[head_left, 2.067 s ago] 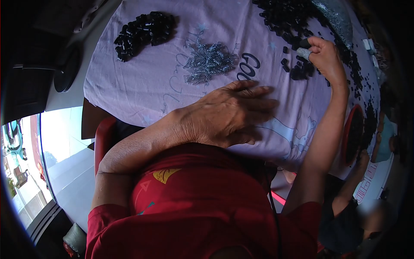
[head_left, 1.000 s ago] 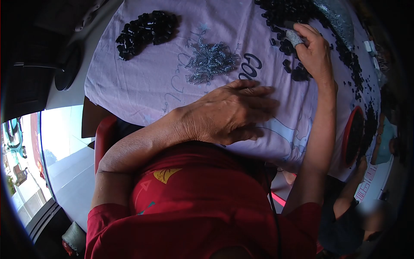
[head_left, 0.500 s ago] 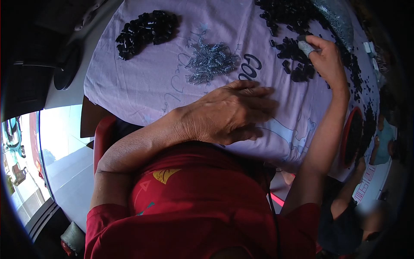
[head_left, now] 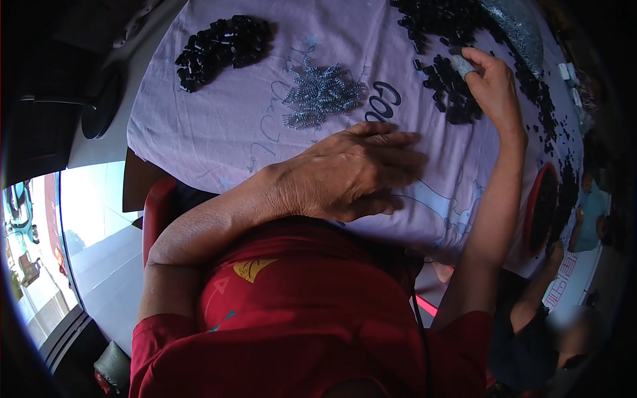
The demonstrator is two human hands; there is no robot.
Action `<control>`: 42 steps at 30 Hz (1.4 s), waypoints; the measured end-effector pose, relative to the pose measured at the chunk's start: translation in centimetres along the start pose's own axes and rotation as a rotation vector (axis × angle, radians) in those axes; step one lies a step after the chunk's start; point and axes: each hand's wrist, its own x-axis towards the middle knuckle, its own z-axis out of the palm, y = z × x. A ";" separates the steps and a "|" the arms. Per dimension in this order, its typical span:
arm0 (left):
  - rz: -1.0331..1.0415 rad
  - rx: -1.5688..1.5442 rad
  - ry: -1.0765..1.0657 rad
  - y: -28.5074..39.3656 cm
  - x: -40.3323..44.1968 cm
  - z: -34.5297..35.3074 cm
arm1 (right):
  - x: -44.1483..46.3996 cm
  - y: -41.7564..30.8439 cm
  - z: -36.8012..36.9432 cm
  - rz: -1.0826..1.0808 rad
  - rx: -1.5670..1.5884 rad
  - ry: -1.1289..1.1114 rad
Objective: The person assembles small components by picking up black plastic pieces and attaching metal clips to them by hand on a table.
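Observation:
My left hand (head_left: 358, 169) lies palm down on the pale cloth near the table edge, fingers stretched out and holding nothing. At the upper right, my right hand (head_left: 492, 89) is over a small group of black cylindrical pieces (head_left: 451, 93). One of its digits wears a grey wrap (head_left: 462, 65). Its thumb and fingertips are drawn together, with something dark at the tips that is too small to make out. Beyond my left hand sits a pile of small metal springs (head_left: 322, 93).
Another heap of black pieces (head_left: 222, 50) lies at the upper left. A larger black heap (head_left: 441, 23) spreads at the top right beside a clear bag of shiny parts (head_left: 516, 30). A red-rimmed bowl (head_left: 541, 209) stands at the right; another person (head_left: 531, 338) sits nearby.
My right hand has shifted slightly left and up over the black pieces, and a few of those pieces lie differently. My left hand stays in place.

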 end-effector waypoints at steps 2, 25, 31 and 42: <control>-0.005 0.000 -0.003 0.0 0.0 0.0 | 0.1 -0.7 0.9 -0.139 -0.009 0.087; -0.001 0.003 0.008 -0.2 -0.1 0.2 | -0.3 -2.7 0.5 -0.241 -0.072 -0.075; -0.006 0.003 0.003 0.0 0.0 -0.1 | -0.7 -3.8 0.2 -0.141 0.015 -0.158; -0.001 0.000 -0.006 -0.1 -0.1 -0.1 | -0.8 -4.8 -0.7 -0.076 -0.006 -0.246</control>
